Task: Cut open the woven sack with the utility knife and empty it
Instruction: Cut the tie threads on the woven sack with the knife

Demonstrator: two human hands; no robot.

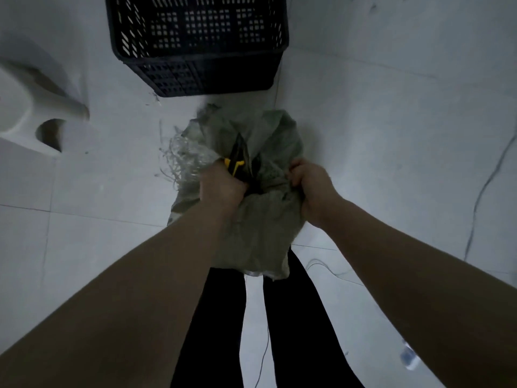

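Both fists are clenched on the sack [251, 219]: the left hand [221, 189] grasps a fold of cloth together with the yellow-and-black knife [236, 163], its tip pointing toward 12 o'clock, while the right hand [310, 186] bunches the cloth at 3 o'clock. The sack hangs in front of the person's legs [293, 317], probably gripped this way to lift and tip it. The dark crate [195, 43] sits on the floor [391, 107] at 12 o'clock, likely to catch the contents.

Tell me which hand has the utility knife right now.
The left hand: the yellow-and-black utility knife sticks up from its fist while it also bunches the woven sack. The right hand grips only sack fabric.
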